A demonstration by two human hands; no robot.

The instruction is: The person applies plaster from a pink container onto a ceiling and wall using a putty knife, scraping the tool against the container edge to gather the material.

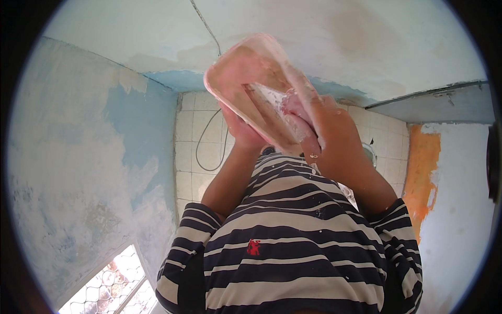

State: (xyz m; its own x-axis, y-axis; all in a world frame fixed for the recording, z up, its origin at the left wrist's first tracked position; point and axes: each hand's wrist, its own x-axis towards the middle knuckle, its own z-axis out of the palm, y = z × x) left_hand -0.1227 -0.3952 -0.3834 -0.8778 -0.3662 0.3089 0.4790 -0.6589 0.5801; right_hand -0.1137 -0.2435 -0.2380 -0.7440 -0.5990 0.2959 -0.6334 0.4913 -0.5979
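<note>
A shallow pink plastic tub (241, 65) with rounded corners is held up in front of my chest, tilted. White paste is smeared on its inside. My left hand (243, 130) grips the tub from its left side and underneath, with most of the fingers hidden behind it. Reaching in over the tub's right side, my right hand (334, 131) has paste-coated fingers curled round what looks like a putty knife (269, 107). Its flat blade carries white paste and lies against the tub's inside. The handle is hidden by the fingers.
Ahead is a patchy pale wall (334, 36) with a thin cable (206, 23) hanging down it. A blue-and-white wall (78, 141) stands at the left, above a meshed window (112, 285). Below lies a tiled floor (191, 157) with a looped cable (197, 152). Bare orange patches (422, 172) mark the right wall.
</note>
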